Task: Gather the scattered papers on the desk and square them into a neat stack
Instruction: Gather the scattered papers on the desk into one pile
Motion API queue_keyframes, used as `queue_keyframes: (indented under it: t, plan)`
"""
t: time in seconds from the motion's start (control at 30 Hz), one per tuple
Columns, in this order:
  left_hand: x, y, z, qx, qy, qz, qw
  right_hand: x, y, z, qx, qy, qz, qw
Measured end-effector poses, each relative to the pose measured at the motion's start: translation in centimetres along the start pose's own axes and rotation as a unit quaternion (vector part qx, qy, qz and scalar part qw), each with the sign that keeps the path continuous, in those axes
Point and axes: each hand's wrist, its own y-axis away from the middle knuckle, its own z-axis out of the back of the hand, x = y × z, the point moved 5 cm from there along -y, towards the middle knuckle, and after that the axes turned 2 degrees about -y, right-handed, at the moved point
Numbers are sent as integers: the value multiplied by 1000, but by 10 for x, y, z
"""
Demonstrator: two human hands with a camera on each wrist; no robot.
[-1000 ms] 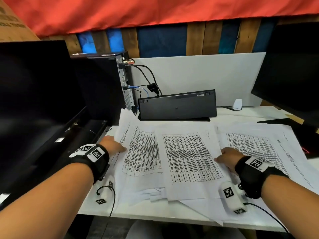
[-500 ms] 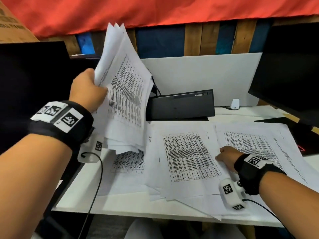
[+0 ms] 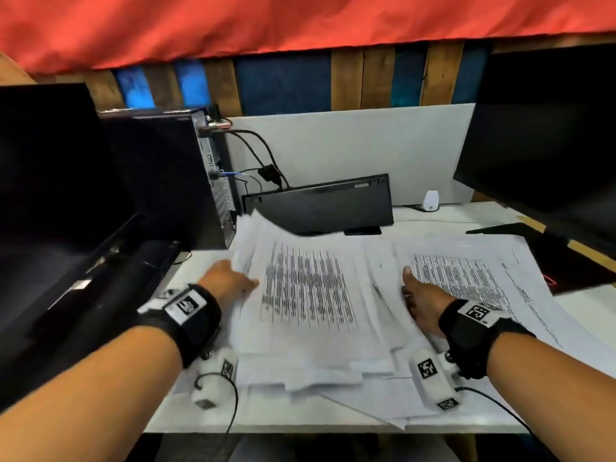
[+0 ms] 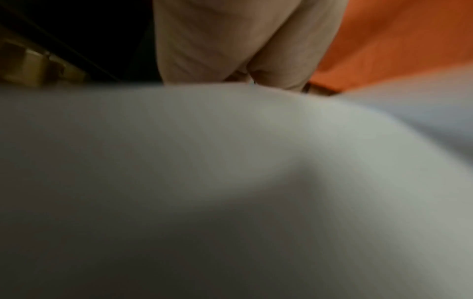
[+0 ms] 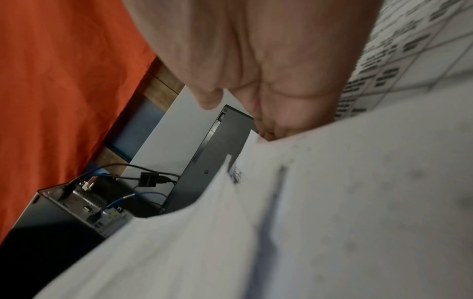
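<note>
The pile of papers (image 3: 306, 295) lies on the tabletop (image 3: 186, 418) between your hands, long axis pointing away from you: your left hand (image 3: 230, 281) grasps its left edge, and your right hand (image 3: 421, 298), fingers hidden so I cannot tell its grip, meets its right edge, nearer the loose sheets (image 3: 466, 278).

The sheaf (image 3: 306, 295) that the left hand (image 3: 230, 281) held upright in the air half a second ago now lies over the middle sheets, with that hand low at its left edge. The right hand (image 3: 421, 301), flat before, has turned on edge, thumb up, against the pile's right side.
</note>
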Motion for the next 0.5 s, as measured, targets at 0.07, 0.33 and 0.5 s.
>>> queue_keyframes:
  t: [0.07, 0.33, 0.5]
  plan:
    - [16, 4, -35, 75, -120, 52, 989, 14, 18, -8, -1, 21, 16, 1000]
    - [-11, 15, -93, 198, -171, -6, 965, -2, -7, -14, 43, 179, 20, 983]
    - [3, -11, -42, 36, -192, 52, 979, 19, 18, -21, 7, 299, 43, 953]
